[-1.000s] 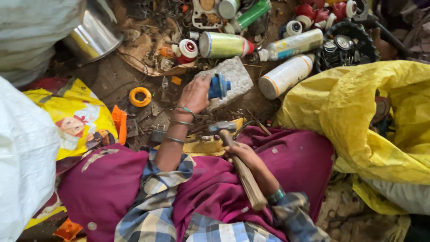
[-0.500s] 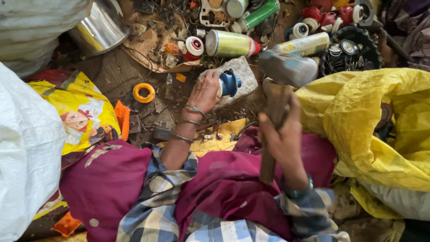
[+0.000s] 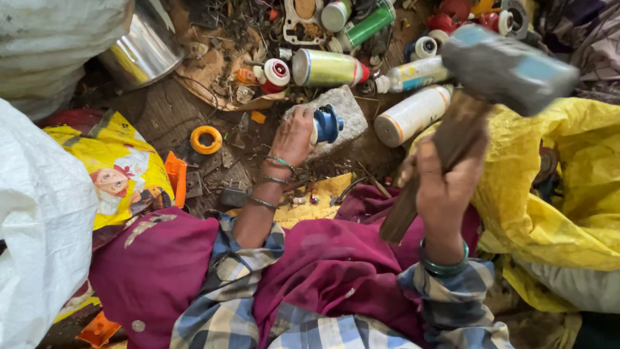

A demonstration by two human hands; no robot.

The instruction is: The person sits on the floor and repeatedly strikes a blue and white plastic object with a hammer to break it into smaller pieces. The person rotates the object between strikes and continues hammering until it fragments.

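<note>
Hammer [image 3: 497,77] with a grey metal head and worn wooden handle is raised high in the right hand [image 3: 442,184], whose grip is closed tight around the handle, head tilted up toward the right above the yellow sack [image 3: 562,194]. Down on the ground, the left hand [image 3: 294,136] has its grip closed on a blue plastic cap piece [image 3: 327,124], pressing it onto a flat grey stone [image 3: 349,116] that lies on the dirt floor [image 3: 161,116]. Just beyond the stone lie 2 white spray bottles [image 3: 413,113] and a green-and-silver can [image 3: 329,68]. An orange ring [image 3: 205,139] sits well to the left of the stone, near a yellow printed bag [image 3: 110,168]. A steel pot [image 3: 145,48] stands at the upper left, beside a white sack [image 3: 39,213]. Maroon cloth [image 3: 323,265] covers the lap below both checked sleeves.
</note>
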